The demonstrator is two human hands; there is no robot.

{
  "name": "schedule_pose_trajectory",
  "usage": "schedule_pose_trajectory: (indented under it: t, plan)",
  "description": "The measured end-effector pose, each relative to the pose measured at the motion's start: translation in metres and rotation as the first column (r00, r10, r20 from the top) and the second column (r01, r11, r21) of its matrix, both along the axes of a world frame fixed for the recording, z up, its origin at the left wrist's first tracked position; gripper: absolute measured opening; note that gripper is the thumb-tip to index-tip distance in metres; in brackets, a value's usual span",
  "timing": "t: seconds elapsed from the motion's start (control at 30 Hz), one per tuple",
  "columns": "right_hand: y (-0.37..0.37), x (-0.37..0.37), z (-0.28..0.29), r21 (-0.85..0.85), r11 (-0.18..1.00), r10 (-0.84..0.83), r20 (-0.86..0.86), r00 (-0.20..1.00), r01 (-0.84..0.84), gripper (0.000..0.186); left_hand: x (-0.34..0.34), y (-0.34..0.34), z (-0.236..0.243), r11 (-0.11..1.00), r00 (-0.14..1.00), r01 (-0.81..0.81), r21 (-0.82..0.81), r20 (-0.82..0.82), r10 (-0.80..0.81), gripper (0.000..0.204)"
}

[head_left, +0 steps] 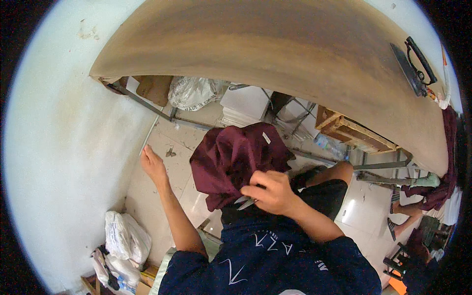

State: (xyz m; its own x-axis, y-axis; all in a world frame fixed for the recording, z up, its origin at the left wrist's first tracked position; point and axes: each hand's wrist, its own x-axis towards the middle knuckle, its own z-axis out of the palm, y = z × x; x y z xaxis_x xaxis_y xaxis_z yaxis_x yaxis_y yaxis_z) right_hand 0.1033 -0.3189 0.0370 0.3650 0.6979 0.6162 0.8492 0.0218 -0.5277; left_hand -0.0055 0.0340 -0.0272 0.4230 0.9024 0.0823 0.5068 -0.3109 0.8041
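Note:
A maroon garment point(236, 152) with a small white label lies bunched over my lap. My right hand point(271, 192) is closed around a small pair of metal snips point(246, 201). Their pointed blades stick out to the left, beside the lower edge of the cloth. Out to the left, away from the cloth, my left hand point(154, 166) is raised with its fingers curled together. A thin pale line runs up from its fingertips, and I cannot tell whether it is something held or an edge behind.
In front stands a padded ironing table point(236, 44) with an iron point(415, 69) at its right. Beneath are a plastic bag point(194, 93), a white stack point(243, 105) and a wooden drawer point(356, 130). White bags point(127, 236) lie lower left. Another person's leg point(408, 216) shows at right.

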Motion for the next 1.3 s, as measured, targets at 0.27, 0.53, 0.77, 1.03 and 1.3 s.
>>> schedule_pose_trajectory:
  t: [0.27,0.53,0.77,1.03,1.3]
  plan:
    - [-0.008,-0.004,-0.027,0.023,0.999,-0.039,-0.104,0.994,0.042,0.037,-0.006,-0.086,0.028,0.868,0.893,0.447,0.217,-0.051,-0.448,0.062]
    - [-0.016,0.029,0.007,-0.180,0.978,-0.090,-0.824,0.559,-0.108,0.036,0.039,-0.145,0.079,0.484,0.473,0.868,-0.115,0.488,-0.733,0.021]
    - [-0.034,0.058,0.011,-0.113,0.992,-0.080,-0.910,0.408,-0.059,0.027,0.046,-0.135,0.075,0.446,0.545,0.834,-0.325,0.606,-0.579,0.014]
    - [-0.026,0.060,0.015,-0.127,0.987,-0.157,-0.612,0.775,0.100,0.016,0.047,-0.133,0.088,0.620,0.562,0.775,0.122,0.316,-0.764,0.013]
    - [-0.017,0.058,0.020,-0.118,0.989,-0.090,-0.959,0.270,-0.088,0.022,0.052,-0.141,0.077,0.559,0.531,0.828,0.042,0.258,-0.807,0.012]
